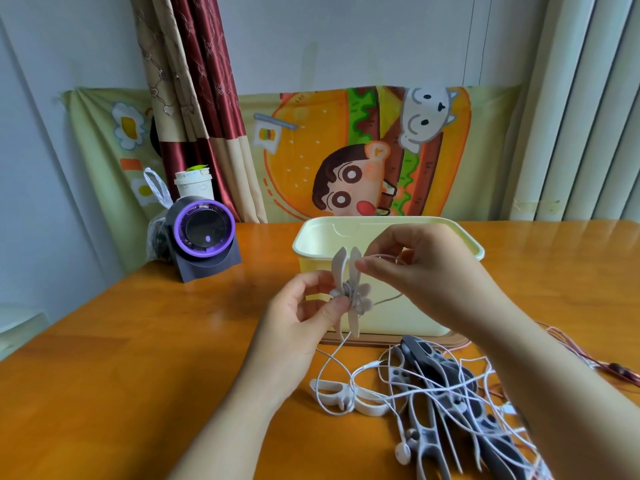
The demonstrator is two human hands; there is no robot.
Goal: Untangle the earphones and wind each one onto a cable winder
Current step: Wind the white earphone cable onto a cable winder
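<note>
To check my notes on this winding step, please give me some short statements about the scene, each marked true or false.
1. The left hand holds a white cable winder. True.
2. The right hand is open and empty. False: it pinches the white cable.
3. The yellow box stands behind both hands. True.
4. The purple-ringed device stands right of the box. False: it stands to its left.
5. A tangled pile of winders and earphones lies on the table. True.
</note>
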